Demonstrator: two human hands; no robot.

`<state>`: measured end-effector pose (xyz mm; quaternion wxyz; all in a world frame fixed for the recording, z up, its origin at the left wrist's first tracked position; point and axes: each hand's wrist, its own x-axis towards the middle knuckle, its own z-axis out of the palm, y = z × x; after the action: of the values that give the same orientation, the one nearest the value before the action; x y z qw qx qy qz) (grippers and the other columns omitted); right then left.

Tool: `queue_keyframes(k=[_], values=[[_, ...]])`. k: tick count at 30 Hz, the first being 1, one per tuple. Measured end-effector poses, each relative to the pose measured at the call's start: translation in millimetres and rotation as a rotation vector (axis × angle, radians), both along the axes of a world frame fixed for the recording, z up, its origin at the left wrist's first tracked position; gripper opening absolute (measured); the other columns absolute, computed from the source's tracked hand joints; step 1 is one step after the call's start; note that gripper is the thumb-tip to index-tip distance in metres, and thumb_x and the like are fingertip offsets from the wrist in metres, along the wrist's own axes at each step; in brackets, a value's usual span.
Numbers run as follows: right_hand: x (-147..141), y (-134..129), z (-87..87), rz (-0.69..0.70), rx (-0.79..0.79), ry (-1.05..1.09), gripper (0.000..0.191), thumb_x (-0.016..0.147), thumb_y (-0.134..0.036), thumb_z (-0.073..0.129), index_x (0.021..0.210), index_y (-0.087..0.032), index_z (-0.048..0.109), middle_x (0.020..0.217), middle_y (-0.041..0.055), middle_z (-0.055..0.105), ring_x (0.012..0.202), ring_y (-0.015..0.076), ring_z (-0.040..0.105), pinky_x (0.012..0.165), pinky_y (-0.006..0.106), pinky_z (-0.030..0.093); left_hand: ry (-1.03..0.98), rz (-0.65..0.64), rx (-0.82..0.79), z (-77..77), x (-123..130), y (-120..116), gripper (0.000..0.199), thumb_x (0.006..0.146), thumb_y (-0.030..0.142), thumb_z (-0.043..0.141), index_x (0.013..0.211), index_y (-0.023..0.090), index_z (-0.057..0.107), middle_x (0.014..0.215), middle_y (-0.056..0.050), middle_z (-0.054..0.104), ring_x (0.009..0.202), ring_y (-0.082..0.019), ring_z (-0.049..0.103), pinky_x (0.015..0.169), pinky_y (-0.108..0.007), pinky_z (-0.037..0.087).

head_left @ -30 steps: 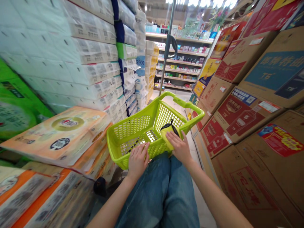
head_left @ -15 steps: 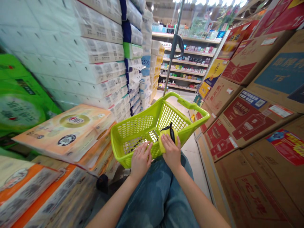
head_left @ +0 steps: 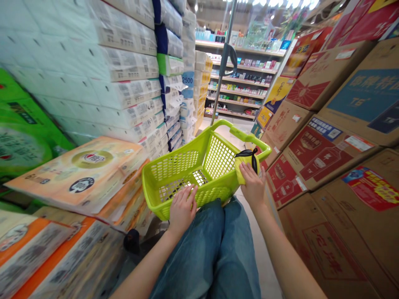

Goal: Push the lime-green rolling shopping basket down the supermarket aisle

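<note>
A lime-green shopping basket (head_left: 187, 160) with perforated walls rests in front of my knees, and nothing lies inside it. My left hand (head_left: 183, 207) has its fingers over the near rim, gripping the basket edge. In my right hand (head_left: 253, 187) is a yellow cloth (head_left: 241, 165) with a black strap or trim, pressed against the basket's right end near the handle (head_left: 245, 135). Part of the cloth is hidden by my fingers.
Stacked tissue packs (head_left: 131, 62) rise on the left, with an orange-and-white pack (head_left: 102, 166) nearer me. Cardboard cartons (head_left: 346, 207) line the right side. Beyond the basket are a glass door's handle (head_left: 230, 60) and stocked shelves (head_left: 243, 79).
My right hand has moved right with the yellow cloth, from the basket's near side to its right end by the handle. My left hand stays on the near rim.
</note>
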<state>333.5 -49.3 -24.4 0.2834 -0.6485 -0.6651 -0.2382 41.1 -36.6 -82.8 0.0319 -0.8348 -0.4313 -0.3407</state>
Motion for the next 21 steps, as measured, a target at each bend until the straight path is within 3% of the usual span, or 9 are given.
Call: queue_keyframes(k=[2,6,9,11,14,18,21], values=[[-30,-1,-13.2,0.029,-0.020,0.037,0.069,0.074,0.000,0.043,0.140,-0.019,0.052,0.143,0.0066,0.058,0.136,0.0238,0.050,0.125,0.049,0.007,-0.006,0.000,0.002,-1.0,0,0,0.052,0.092,0.015,0.048,0.144,0.022,0.046,0.139,-0.008,0.059,0.126,-0.025,0.055,0.107,-0.044,0.043],[-103,-8,-40.8,0.218,-0.099,0.069,0.072,0.075,0.000,0.042,0.143,-0.019,0.049,0.147,0.0034,0.054,0.141,0.0204,0.044,0.124,0.041,0.021,-0.009,-0.008,-0.009,-1.7,0,1,0.052,0.092,0.014,0.048,0.143,0.022,0.046,0.138,-0.009,0.058,0.126,-0.026,0.055,0.107,-0.044,0.042],[-127,-13,-46.4,0.301,-0.148,0.037,0.070,0.077,-0.001,0.042,0.144,-0.019,0.047,0.148,0.0030,0.053,0.142,0.0181,0.042,0.123,0.040,0.023,-0.006,-0.013,-0.021,-0.6,-1,1,0.053,0.091,0.012,0.048,0.143,0.022,0.046,0.138,-0.009,0.059,0.126,-0.026,0.055,0.107,-0.045,0.042],[-117,-14,-40.3,0.344,-0.182,-0.027,0.071,0.078,0.000,0.042,0.146,-0.022,0.045,0.148,0.0019,0.053,0.141,0.0161,0.043,0.125,0.042,0.017,-0.003,-0.015,-0.025,0.4,-1,1,0.053,0.091,0.013,0.048,0.143,0.022,0.046,0.138,-0.009,0.059,0.126,-0.026,0.055,0.107,-0.045,0.042],[-67,-11,-20.3,0.328,-0.192,-0.111,0.073,0.078,0.001,0.042,0.146,-0.027,0.044,0.145,0.0004,0.055,0.138,0.0152,0.047,0.126,0.048,0.004,0.000,-0.014,-0.021,1.7,-2,0,0.052,0.092,0.014,0.047,0.143,0.023,0.046,0.138,-0.009,0.059,0.126,-0.026,0.055,0.107,-0.045,0.043],[12,-2,5.9,0.095,-0.072,-0.087,0.069,0.077,0.000,0.043,0.141,-0.026,0.050,0.142,0.0034,0.059,0.134,0.0201,0.052,0.123,0.054,0.004,-0.013,-0.012,-0.011,1.6,-1,0,0.052,0.093,0.015,0.047,0.144,0.024,0.045,0.138,-0.008,0.059,0.125,-0.025,0.056,0.106,-0.044,0.043],[28,4,10.0,-0.028,-0.004,-0.016,0.068,0.075,-0.001,0.043,0.138,-0.024,0.053,0.140,0.0056,0.060,0.133,0.0235,0.053,0.122,0.057,0.006,-0.023,-0.008,-0.011,1.2,0,0,0.051,0.093,0.015,0.047,0.144,0.023,0.046,0.138,-0.008,0.059,0.125,-0.025,0.055,0.107,-0.043,0.042]])
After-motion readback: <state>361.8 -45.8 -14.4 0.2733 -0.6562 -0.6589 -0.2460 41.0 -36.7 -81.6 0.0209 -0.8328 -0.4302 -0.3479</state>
